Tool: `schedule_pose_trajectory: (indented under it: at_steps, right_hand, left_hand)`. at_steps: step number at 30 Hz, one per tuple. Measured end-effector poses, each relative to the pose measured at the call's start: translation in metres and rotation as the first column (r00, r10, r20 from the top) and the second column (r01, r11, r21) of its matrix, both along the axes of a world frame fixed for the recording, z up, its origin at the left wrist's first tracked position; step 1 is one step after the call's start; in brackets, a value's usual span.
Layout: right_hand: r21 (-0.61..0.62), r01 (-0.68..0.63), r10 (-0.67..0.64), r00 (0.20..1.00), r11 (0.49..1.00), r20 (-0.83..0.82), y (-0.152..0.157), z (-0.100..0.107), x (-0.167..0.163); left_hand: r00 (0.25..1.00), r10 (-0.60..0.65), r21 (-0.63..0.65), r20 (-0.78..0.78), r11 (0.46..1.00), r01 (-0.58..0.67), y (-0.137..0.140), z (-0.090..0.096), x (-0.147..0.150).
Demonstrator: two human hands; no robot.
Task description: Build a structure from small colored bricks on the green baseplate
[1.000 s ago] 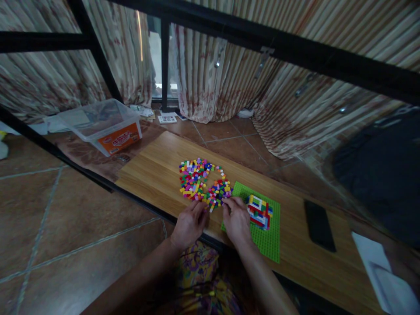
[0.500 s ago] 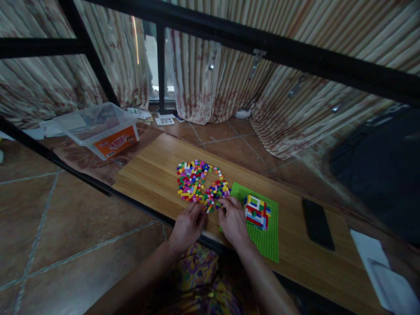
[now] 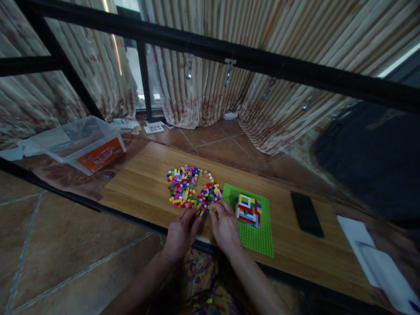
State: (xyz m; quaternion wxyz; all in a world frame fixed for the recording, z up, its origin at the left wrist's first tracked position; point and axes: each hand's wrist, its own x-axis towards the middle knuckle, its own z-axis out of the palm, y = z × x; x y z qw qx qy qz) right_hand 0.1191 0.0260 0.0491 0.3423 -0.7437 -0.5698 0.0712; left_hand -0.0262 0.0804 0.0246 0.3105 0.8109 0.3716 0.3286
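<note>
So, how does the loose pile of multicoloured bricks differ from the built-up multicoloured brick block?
The loose multicoloured plastic brick pile is scattered; the built-up multicoloured brick block is compact and joined. The pile covers more area than the block. The pile lies on the brown wooden table, the block on the green studded baseplate. Both mix colours.

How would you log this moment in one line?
left hand: by loose bricks; right hand: beside them; brick model: on green baseplate

One baseplate [image 3: 257, 243], one brick build [image 3: 248, 211], one phone [image 3: 306, 213], one tub [image 3: 101, 155].
</note>
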Motion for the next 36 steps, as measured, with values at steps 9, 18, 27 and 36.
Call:
schedule_pose_trajectory:
  at_steps: [9, 18, 27, 36]
  right_hand:
    - [0.009, -0.044, 0.045, 0.98, 0.999, -0.194, -0.012, -0.003, -0.024]
    - [0.047, -0.139, 0.145, 0.976, 0.989, -0.161, -0.01, -0.002, -0.024]
    - [0.057, -0.092, 0.104, 0.96, 0.994, -0.26, -0.012, -0.005, -0.028]
    - [0.091, 0.127, -0.069, 0.878, 0.988, -0.473, -0.022, 0.003, -0.009]
  left_hand:
    - [0.99, -0.122, -0.176, 0.075, 0.975, 0.133, 0.003, 0.01, -0.004]
    - [0.987, -0.148, -0.253, 0.064, 0.954, 0.16, 0.005, 0.013, -0.006]
    - [0.979, -0.199, -0.249, 0.049, 0.947, 0.204, 0.009, 0.015, -0.008]
    - [0.978, -0.203, -0.207, 0.054, 0.956, 0.21, 0.009, 0.011, -0.012]
